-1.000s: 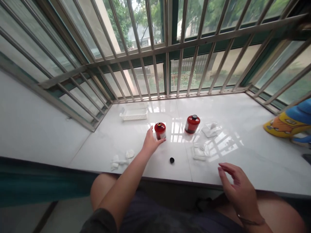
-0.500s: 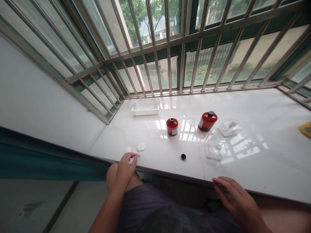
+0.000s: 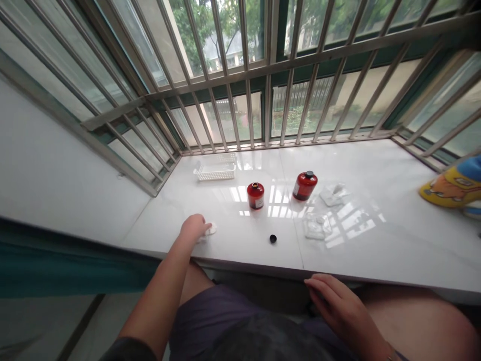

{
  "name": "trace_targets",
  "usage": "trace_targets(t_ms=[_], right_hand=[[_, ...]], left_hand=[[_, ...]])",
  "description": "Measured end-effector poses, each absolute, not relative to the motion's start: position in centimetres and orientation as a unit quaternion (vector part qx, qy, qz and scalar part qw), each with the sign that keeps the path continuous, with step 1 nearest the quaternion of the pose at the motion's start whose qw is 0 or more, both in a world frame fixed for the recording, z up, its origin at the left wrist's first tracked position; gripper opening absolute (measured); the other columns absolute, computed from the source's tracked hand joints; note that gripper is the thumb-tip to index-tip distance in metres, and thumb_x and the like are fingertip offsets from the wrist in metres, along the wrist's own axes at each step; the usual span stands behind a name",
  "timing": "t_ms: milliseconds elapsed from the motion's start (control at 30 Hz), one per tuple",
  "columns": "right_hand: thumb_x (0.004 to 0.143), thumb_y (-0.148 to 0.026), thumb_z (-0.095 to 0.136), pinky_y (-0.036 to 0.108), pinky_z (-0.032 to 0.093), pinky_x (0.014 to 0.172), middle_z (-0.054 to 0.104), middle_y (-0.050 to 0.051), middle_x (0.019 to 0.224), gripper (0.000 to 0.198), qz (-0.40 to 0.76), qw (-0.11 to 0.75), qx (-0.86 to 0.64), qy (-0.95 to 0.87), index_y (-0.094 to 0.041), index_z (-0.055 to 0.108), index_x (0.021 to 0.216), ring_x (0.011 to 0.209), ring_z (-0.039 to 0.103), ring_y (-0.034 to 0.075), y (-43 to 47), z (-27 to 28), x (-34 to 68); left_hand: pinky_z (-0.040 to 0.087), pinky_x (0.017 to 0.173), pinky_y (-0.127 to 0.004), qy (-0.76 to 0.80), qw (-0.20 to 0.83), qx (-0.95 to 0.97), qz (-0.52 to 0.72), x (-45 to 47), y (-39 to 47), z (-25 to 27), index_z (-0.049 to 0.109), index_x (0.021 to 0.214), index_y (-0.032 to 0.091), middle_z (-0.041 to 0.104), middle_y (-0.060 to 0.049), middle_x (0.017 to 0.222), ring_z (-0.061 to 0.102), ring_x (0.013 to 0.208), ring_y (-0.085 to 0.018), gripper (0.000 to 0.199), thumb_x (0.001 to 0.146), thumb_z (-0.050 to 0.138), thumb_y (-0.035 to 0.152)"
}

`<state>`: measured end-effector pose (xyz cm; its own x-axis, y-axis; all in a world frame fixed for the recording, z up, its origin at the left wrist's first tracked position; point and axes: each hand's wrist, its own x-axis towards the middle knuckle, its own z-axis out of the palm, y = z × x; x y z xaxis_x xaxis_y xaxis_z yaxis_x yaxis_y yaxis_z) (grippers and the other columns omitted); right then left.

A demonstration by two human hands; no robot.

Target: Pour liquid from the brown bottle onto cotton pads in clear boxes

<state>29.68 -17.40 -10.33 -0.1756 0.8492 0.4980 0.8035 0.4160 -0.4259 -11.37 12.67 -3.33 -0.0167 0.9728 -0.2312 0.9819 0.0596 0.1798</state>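
Note:
My left hand (image 3: 194,229) reaches down onto the counter at the left, fingers drawn together. Its fingertips touch the left side of a small white wad (image 3: 212,229), like cotton or tissue; whether they grip it is hidden. A faint whitish bit shows below the fingers. My right hand (image 3: 334,303) hovers above my lap by the counter's front edge, fingers pressed together, and nothing shows in them. A red bottle (image 3: 255,196) stands without its cap, mouth uncovered. A black cap (image 3: 273,239) lies in front of it.
A second red bottle (image 3: 305,186), capped in black, stands farther right. Beside it lie a clear plastic packet (image 3: 334,195) and a clear plastic case (image 3: 316,226). A white basket (image 3: 216,174) sits near the window bars. A yellow and blue object (image 3: 451,185) stands far right.
My left hand has moved forward from the counter edge onto the white wad. My right hand's fingers look closer together. The view has turned right, showing more of the yellow object.

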Motion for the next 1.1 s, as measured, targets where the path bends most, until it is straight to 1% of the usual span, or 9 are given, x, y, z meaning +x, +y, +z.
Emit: trace_targets(t_ms=[100,200,433,533,633,700,900,1000,1100], right_hand=[[0.105,-0.020,0.063,0.037,0.064,0.093,0.077,0.008,0.114,0.024,0.028,0.342,-0.558,-0.756,-0.027,0.070,0.127,0.102,0.077,0.024,-18.1,-10.6,30.8],[0.105,-0.019,0.062,0.036,0.064,0.091,0.078,0.007,0.112,0.023,0.039,0.348,-0.571,-0.743,-0.028,0.070,0.125,0.101,0.077,0.023,-18.4,-10.4,31.5],[0.105,-0.026,0.060,0.033,0.063,0.081,0.077,0.006,0.101,0.015,0.206,0.417,-0.594,-0.656,-0.028,0.073,0.113,0.089,0.075,0.022,-16.6,-7.3,29.3],[0.105,-0.039,0.063,0.036,0.062,0.081,0.078,0.007,0.102,0.020,0.321,0.418,-0.611,-0.591,-0.027,0.075,0.115,0.086,0.074,0.022,-14.8,-5.6,27.1],[0.100,-0.052,0.069,0.036,0.062,0.081,0.080,0.008,0.107,0.036,0.449,0.412,-0.607,-0.510,-0.024,0.073,0.124,0.088,0.075,0.023,-13.1,-4.4,25.1],[0.096,-0.056,0.074,0.035,0.060,0.080,0.080,0.007,0.105,0.041,0.506,0.417,-0.591,-0.470,-0.023,0.074,0.120,0.088,0.074,0.024,-12.3,-4.1,24.2],[0.093,-0.065,0.075,0.035,0.057,0.079,0.080,0.006,0.095,0.045,0.565,0.466,-0.561,-0.386,-0.021,0.076,0.103,0.087,0.071,0.023,-11.8,-4.4,23.4],[0.089,-0.068,0.078,0.035,0.057,0.078,0.080,0.007,0.096,0.049,0.578,0.469,-0.556,-0.370,-0.021,0.076,0.102,0.086,0.071,0.023,-11.9,-4.6,23.1],[0.086,-0.070,0.080,0.035,0.057,0.075,0.079,0.007,0.093,0.051,0.579,0.470,-0.561,-0.360,-0.020,0.076,0.098,0.081,0.070,0.022,-12.1,-4.9,22.8]], left_hand=[[0.055,0.085,-0.037,0.685,0.176,0.707,-0.002,-10.5,13.2,-3.2,0.077,0.081,0.020,0.082,-0.012,0.090,0.077,0.093,-0.031,0.006,0.076,0.079,0.022],[0.056,0.085,-0.038,0.663,0.209,0.719,0.033,-9.3,13.0,-2.5,0.078,0.086,0.020,0.081,-0.010,0.089,0.076,0.091,-0.030,0.009,0.077,0.075,0.021],[0.059,0.082,-0.031,0.574,0.338,0.732,0.144,-3.3,6.8,-1.3,0.077,0.118,0.024,0.082,-0.004,0.104,0.078,0.090,-0.022,0.037,0.094,0.066,0.049],[0.056,0.071,-0.031,0.533,0.441,0.694,0.198,0.5,2.1,-1.5,0.078,0.114,0.024,0.081,-0.004,0.092,0.076,0.077,-0.022,0.036,0.090,0.073,0.050],[0.055,0.070,-0.030,0.507,0.511,0.660,0.216,3.5,-1.8,-1.9,0.079,0.110,0.024,0.080,-0.003,0.084,0.075,0.076,-0.022,0.031,0.088,0.077,0.046],[0.054,0.070,-0.029,0.499,0.541,0.640,0.222,4.6,-3.6,-2.4,0.079,0.110,0.024,0.080,-0.003,0.086,0.075,0.076,-0.021,0.030,0.087,0.079,0.043],[0.056,0.075,-0.030,0.495,0.657,0.489,0.290,4.8,-5.5,-4.0,0.074,0.119,0.020,0.078,-0.006,0.102,0.074,0.080,-0.019,0.052,0.078,0.090,0.050],[0.056,0.080,-0.030,0.468,0.709,0.450,0.275,4.6,-6.0,-4.2,0.077,0.105,0.017,0.080,-0.007,0.096,0.073,0.083,-0.020,0.047,0.075,0.093,0.050],[0.053,0.078,-0.028,0.481,0.710,0.436,0.273,4.5,-6.4,-4.2,0.078,0.088,0.017,0.080,-0.005,0.085,0.071,0.079,-0.019,0.039,0.078,0.092,0.052]])
